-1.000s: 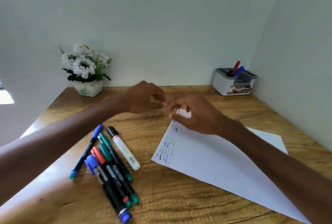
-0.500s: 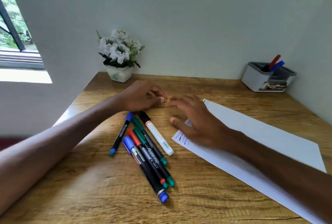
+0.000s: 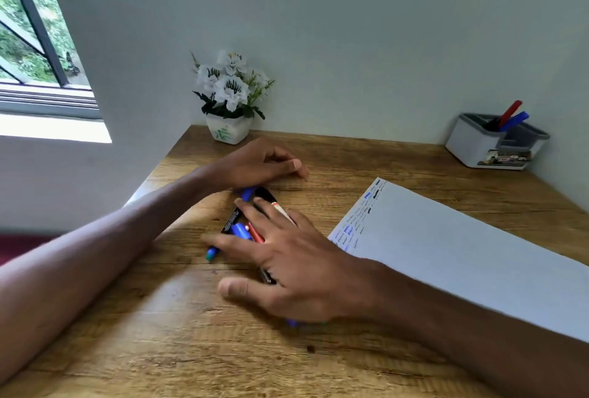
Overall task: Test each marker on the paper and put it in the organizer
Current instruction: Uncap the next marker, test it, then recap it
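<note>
Since half a second ago the right hand (image 3: 296,267) has crossed leftward off the paper (image 3: 462,254) and now lies over the markers (image 3: 237,225), fingers spread wide and nearly straight, thumb out toward the near side, gripping nothing. Blue, red, black and white barrels show between and beyond its fingers; the rest of the pile is hidden beneath the palm. The left hand (image 3: 258,163) rests on the table (image 3: 191,350) just beyond the pile, fingers loosely curled, with nothing seen in it; its forearm runs along the table's left edge. The paper's left edge, with its blue and dark test strokes, lies just right of the right hand. The organizer (image 3: 478,145) sits in the far right corner, well apart, holding a red marker (image 3: 510,112) and a blue marker (image 3: 518,118). Bare wood lies between the paper's far edge and the organizer, and across the near strip.
</note>
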A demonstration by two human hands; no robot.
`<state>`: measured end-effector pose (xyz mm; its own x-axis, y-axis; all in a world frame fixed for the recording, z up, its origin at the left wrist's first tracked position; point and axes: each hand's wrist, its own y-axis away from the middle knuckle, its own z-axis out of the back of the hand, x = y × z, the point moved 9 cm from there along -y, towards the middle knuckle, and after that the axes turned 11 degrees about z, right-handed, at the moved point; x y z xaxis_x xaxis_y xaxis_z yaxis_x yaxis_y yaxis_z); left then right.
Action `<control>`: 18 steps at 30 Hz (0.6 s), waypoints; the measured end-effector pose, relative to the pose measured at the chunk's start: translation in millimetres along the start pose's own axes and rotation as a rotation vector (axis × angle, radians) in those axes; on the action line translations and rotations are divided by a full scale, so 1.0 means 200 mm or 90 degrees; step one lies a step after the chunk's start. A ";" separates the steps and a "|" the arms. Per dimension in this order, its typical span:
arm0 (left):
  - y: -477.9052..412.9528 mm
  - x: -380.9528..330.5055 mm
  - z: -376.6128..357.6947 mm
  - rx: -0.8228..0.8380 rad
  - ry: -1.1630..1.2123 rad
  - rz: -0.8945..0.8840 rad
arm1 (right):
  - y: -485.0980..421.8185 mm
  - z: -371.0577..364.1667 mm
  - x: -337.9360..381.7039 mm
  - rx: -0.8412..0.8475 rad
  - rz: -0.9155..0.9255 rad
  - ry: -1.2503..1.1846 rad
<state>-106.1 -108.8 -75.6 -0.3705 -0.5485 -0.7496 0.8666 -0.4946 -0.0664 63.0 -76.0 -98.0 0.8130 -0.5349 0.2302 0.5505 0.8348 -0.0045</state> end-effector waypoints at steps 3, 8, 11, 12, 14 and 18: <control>0.00 0.04 0.03 0.008 0.117 0.036 | -0.05 0.02 -0.13 0.006 -0.029 0.010; -0.01 0.06 0.05 -0.025 0.231 0.057 | -0.09 0.07 -0.32 -0.028 -0.041 -0.020; -0.02 0.08 0.06 -0.062 0.203 0.049 | -0.10 0.07 -0.36 -0.033 -0.031 -0.021; -0.02 0.08 0.07 -0.075 0.185 0.043 | -0.10 0.08 -0.35 -0.043 -0.021 -0.035; -0.02 0.07 0.07 -0.092 0.142 0.020 | -0.07 0.16 -0.34 -0.133 -0.009 -0.108; -0.01 0.04 0.07 -0.100 0.017 -0.007 | 0.10 0.41 -0.51 -0.391 -0.126 -0.163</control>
<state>-115.7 -121.8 -72.7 -0.3730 -0.5246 -0.7653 0.9050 -0.3876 -0.1753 -25.1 5.8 -42.7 0.6575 -0.5588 0.5054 0.7528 0.4593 -0.4716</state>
